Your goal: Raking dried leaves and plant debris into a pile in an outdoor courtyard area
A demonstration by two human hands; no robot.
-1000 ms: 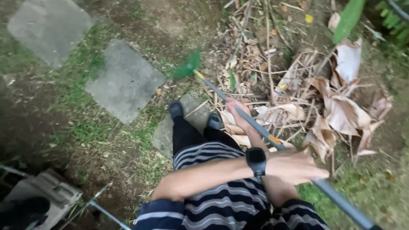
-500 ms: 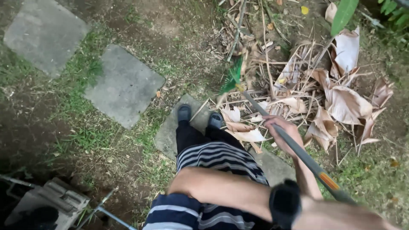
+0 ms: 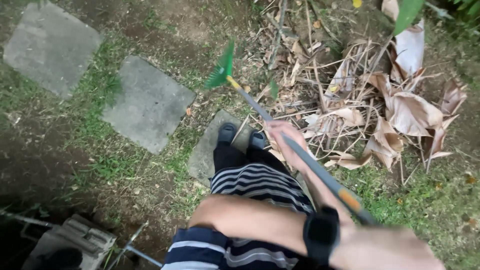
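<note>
I hold a rake with both hands. Its green fan head (image 3: 220,70) is tilted on edge over the grass, between a stone slab and the leaf pile. The grey handle (image 3: 310,162) with an orange band runs down to the lower right. My right hand (image 3: 286,141) grips the handle midway, just right of my black shoes (image 3: 227,133). My left hand (image 3: 387,251), with a black watch (image 3: 320,233) on the wrist, is closed on the upper end of the handle at the bottom edge. My striped clothing fills the lower middle.
A pile of dry brown leaves and sticks (image 3: 385,110) lies at the right. Grey stone slabs (image 3: 147,102) (image 3: 50,45) are set in patchy grass and bare soil; my feet stand on a third slab (image 3: 205,155). A grey block and metal rods (image 3: 75,242) sit lower left.
The rake head swung from the leaf pile's edge to the left and up, toward the stone slab. My right hand slid along with the handle; the left forearm stays across my body.
</note>
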